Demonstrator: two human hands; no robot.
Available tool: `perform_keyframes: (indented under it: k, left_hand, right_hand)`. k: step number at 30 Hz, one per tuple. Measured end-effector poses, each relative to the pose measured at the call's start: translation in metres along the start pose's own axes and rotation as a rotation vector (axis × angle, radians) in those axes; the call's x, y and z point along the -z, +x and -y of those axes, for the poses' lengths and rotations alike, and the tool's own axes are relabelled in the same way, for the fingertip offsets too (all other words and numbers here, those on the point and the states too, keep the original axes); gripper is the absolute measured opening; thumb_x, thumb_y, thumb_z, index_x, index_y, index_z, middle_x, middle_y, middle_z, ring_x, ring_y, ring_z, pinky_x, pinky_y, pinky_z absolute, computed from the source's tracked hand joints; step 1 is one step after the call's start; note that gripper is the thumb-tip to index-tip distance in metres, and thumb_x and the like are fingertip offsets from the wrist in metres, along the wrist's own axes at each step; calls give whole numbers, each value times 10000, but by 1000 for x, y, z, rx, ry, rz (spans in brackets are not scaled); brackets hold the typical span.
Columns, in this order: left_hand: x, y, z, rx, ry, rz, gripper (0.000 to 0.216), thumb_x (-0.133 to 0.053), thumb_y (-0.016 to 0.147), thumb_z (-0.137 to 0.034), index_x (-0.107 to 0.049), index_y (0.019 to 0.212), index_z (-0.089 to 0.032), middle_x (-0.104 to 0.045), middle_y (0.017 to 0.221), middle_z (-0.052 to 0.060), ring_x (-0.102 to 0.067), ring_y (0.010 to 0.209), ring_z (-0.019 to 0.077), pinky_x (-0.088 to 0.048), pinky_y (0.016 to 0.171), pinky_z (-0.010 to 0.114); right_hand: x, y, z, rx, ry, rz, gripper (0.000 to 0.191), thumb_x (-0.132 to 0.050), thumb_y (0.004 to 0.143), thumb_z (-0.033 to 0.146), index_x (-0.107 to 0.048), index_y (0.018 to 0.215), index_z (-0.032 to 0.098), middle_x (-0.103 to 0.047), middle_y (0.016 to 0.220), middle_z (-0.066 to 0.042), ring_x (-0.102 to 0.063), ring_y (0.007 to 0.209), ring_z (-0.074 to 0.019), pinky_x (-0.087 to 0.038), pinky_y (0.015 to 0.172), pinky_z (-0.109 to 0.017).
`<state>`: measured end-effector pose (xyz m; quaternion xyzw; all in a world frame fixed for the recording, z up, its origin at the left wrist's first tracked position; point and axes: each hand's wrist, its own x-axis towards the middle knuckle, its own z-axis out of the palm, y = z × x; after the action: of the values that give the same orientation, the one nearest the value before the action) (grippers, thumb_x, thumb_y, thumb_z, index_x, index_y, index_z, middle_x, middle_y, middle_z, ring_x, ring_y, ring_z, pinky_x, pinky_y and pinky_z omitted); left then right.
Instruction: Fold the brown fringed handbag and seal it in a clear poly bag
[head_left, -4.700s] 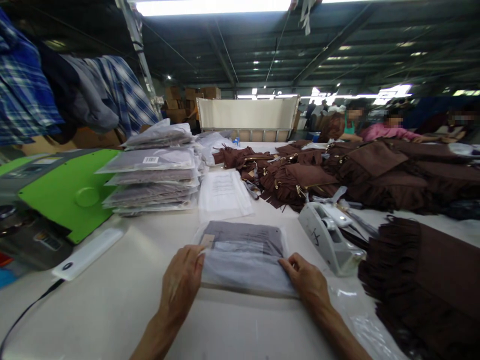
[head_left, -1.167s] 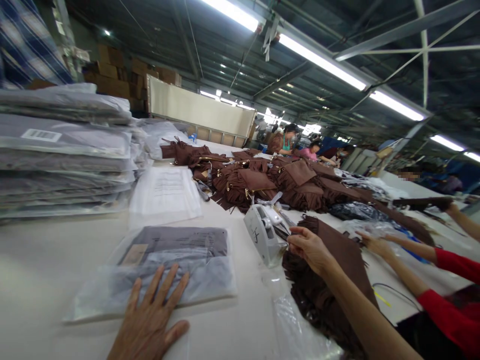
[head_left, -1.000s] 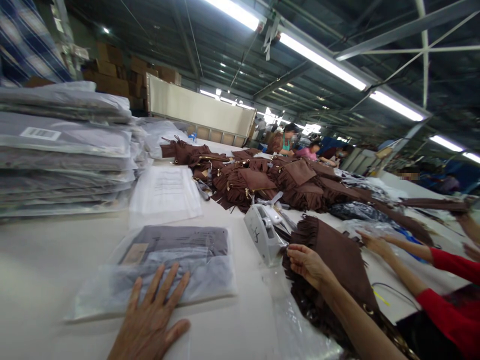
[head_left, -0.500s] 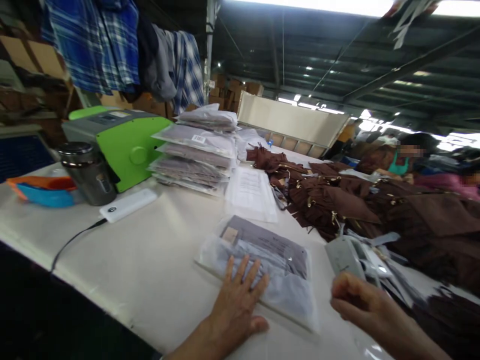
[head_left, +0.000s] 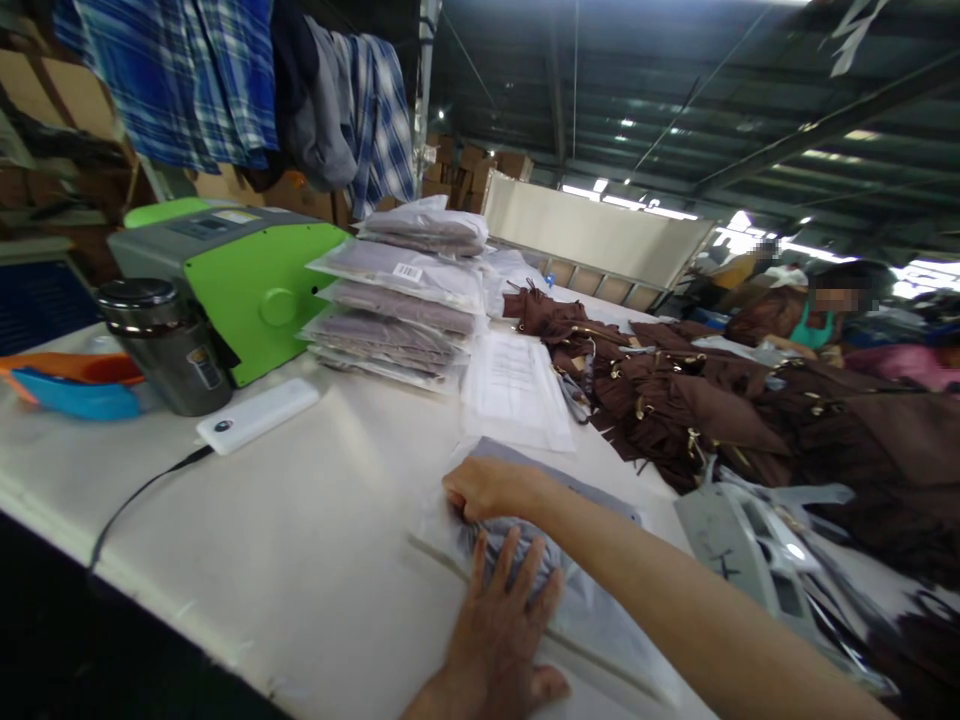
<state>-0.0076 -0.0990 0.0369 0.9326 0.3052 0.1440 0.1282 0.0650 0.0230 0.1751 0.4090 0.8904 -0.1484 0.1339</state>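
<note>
A clear plastic bag (head_left: 600, 612) with folded grey fabric inside lies flat on the white table. My left hand (head_left: 501, 620) rests open on its near edge, fingers spread over the plastic. Across the bag reaches my right arm, and my right hand (head_left: 484, 487) is closed in a fist against the bag's far left part. Whatever its fingers pinch, if anything, is hidden. The right hand and forearm cover much of the grey fabric. To the right of the bag stands a grey device (head_left: 724, 545) with dark marks on its side.
Stacked bagged garments (head_left: 397, 300) stand behind, beside a green and grey machine (head_left: 277, 290). A dark flask (head_left: 169, 350) and white power bank (head_left: 259, 415) are at left. Paper sheets (head_left: 514, 385) lie near brown bags (head_left: 690, 400). A person (head_left: 817, 320) is beyond.
My right hand has moved left from beside the grey device onto the bag, covering the tan tag seen there before. My left hand stays flat on the bag.
</note>
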Motion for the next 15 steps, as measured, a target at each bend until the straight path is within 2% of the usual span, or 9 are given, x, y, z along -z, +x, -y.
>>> perform_keyframes:
  k: [2, 5, 7, 9, 13, 15]
  left_hand:
    - [-1, 1, 1, 2, -6, 10, 964, -641, 777, -576, -97, 1524, -302, -132, 1601, 105, -8, 1449, 413, -11, 1085, 741]
    - [-3, 2, 0, 7, -18, 6, 968, -650, 770, -566, -98, 1524, -310, -91, 1606, 103, 9, 1450, 410, 7, 1085, 738]
    - [-4, 2, -1, 18, -14, -7, 969, -656, 769, -553, -94, 1523, -318, -58, 1609, 95, 11, 1450, 409, 21, 1084, 738]
    - [-4, 2, -1, 19, -6, -15, 975, -664, 766, -537, -85, 1522, -329, -37, 1609, 84, 3, 1450, 410, 24, 1084, 738]
    - [-1, 2, 0, 16, 29, -4, 991, -688, 746, -527, -97, 1520, -343, -24, 1609, 71, -20, 1447, 423, 22, 1084, 743]
    - [3, 3, 1, 17, 42, 14, 984, -696, 741, -527, -121, 1518, -345, -50, 1608, 71, -45, 1446, 424, 12, 1088, 740]
  right_hand:
    - [-1, 6, -2, 13, -61, -1, 222, -680, 690, 125, -687, 898, 202, -717, 858, -31, -653, 773, -206, -430, 612, -257]
    - [-3, 8, -11, 44, -142, -57, 374, -767, 699, 295, -651, 1036, 185, -684, 1058, -97, -617, 973, -274, -449, 792, -345]
    - [-4, 6, -23, 86, -203, -143, 520, -800, 675, 431, -629, 1088, 166, -648, 1136, -127, -574, 1048, -302, -415, 887, -397]
    - [-5, 0, -37, 97, -208, -274, 612, -804, 675, 477, -602, 1165, 170, -616, 1217, -132, -549, 1096, -301, -382, 942, -417]
    - [-16, -22, -49, -132, -16, -577, 731, -729, 773, 490, -448, 1379, 193, -456, 1439, -150, -423, 1298, -294, -322, 1044, -439]
    - [-28, -32, -44, -247, 80, -662, 730, -630, 845, 525, -381, 1431, 168, -392, 1488, -168, -354, 1363, -281, -289, 1089, -448]
